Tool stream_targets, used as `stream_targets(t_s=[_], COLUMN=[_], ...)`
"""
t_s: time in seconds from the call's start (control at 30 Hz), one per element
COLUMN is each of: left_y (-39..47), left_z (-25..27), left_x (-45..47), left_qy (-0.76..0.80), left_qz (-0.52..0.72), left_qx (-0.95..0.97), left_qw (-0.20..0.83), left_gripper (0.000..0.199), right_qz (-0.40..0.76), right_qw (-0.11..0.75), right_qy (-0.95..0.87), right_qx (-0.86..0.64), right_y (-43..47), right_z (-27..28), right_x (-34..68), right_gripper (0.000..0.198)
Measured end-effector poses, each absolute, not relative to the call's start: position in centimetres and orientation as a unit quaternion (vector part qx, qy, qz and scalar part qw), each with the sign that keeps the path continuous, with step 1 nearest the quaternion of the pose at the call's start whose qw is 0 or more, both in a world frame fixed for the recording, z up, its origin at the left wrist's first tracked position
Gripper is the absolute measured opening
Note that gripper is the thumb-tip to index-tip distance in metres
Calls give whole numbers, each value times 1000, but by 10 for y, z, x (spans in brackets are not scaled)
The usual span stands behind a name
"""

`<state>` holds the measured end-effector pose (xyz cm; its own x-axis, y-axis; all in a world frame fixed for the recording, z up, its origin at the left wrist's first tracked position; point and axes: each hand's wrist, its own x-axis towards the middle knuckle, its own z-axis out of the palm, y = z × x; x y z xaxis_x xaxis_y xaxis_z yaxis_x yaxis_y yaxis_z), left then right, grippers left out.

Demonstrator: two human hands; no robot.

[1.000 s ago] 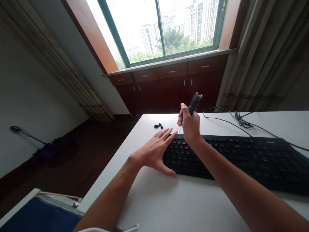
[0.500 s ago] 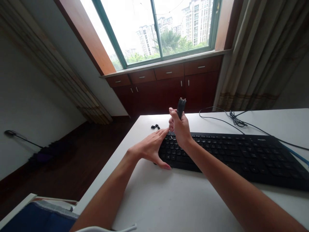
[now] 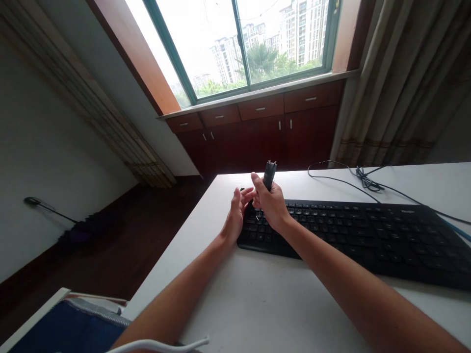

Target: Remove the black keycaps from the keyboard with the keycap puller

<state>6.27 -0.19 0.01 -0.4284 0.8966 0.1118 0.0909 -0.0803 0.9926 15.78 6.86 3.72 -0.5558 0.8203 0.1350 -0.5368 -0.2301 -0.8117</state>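
My right hand (image 3: 270,203) is wrapped round the black handle of a keycap puller (image 3: 270,175). Metal prongs stick out of its top, and its thin wire end shows below the fist, over the left keys of a black keyboard (image 3: 331,230). Beside the keyboard's left end, my left hand (image 3: 236,215) rests on its edge with the thumb raised and fingers apart. Its fingertips come close to the right fist; whether they touch is unclear. Behind them only a sliver of the small black loose pieces, which look like keycaps, shows.
The keyboard lies on a white table (image 3: 265,299). A black cable (image 3: 368,182) is bundled behind it, and a blue cable (image 3: 458,229) runs at the far right. A white cord (image 3: 158,345) crosses my left forearm. A dark blue cloth item (image 3: 69,326) sits at lower left.
My left hand has turned from lying flat over the keyboard's left end to standing on its side, thumb up. My right hand with the puller has shifted slightly left and down.
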Motion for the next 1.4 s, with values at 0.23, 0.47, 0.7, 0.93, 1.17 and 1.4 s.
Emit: stream_targets(t_s=[0.23, 0.47, 0.7, 0.93, 1.17, 1.4], left_y=[-3, -2, -2, -1, 0, -19], left_z=[5, 3, 4, 4, 2, 9], left_x=[65, 67, 68, 71, 68, 90], left_qy=[581, 585, 560, 510, 533, 591], left_qz=[615, 610, 630, 674, 677, 625], left_qx=[396, 413, 411, 379, 379, 477], left_qw=[357, 340, 347, 377, 338, 180], left_gripper=[79, 77, 67, 60, 60, 64], right_qz=[780, 741, 736, 741, 736, 665], right_qw=[415, 438, 431, 371, 426, 461], right_qy=[-437, -464, -464, -485, -477, -562], right_qx=[-171, -208, -240, -280, -222, -171], right_y=[63, 63, 64, 71, 61, 44], right_z=[35, 25, 24, 22, 12, 15], right_x=[159, 154, 148, 133, 135, 146], right_gripper=[50, 49, 42, 38, 42, 46])
